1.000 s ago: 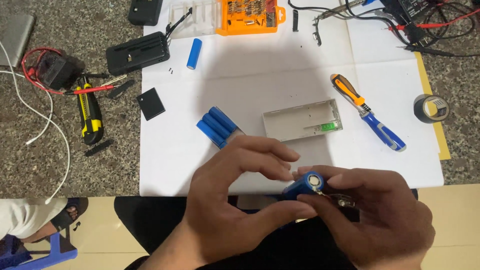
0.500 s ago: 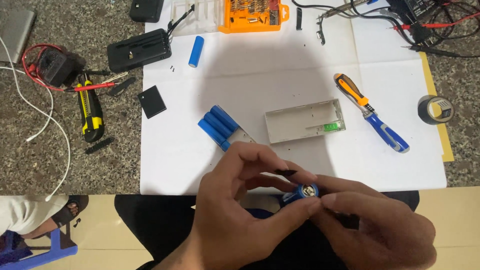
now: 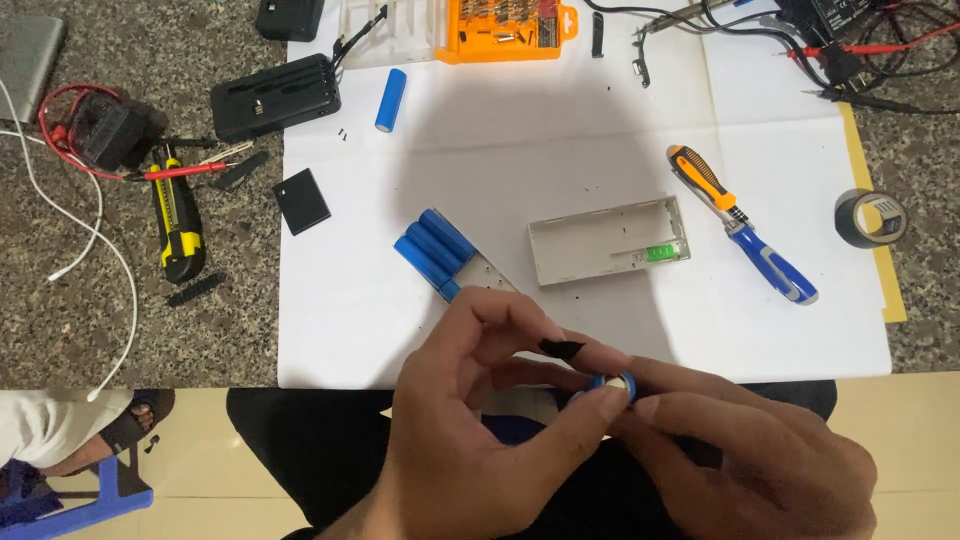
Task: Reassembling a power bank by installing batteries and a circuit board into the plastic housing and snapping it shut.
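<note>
While spare blue cells (image 3: pixel 435 253) and an open grey case (image 3: pixel 610 241) wait on the white sheet (image 3: pixel 560 150), your left hand (image 3: pixel 470 420) and right hand (image 3: pixel 745 450) pinch one blue cylindrical cell (image 3: pixel 612 383) end-up above your lap, steadying its tip for close work.

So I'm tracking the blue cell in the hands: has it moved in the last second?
Yes. The blue cylindrical cell has dropped nearer the person, farther from the grey case on the white sheet.

Both hands, left (image 3: pixel 470 420) and right (image 3: pixel 760 450), pinch blue battery (image 3: pixel 612 384) near white paper (image 3: pixel 600 150).
</note>
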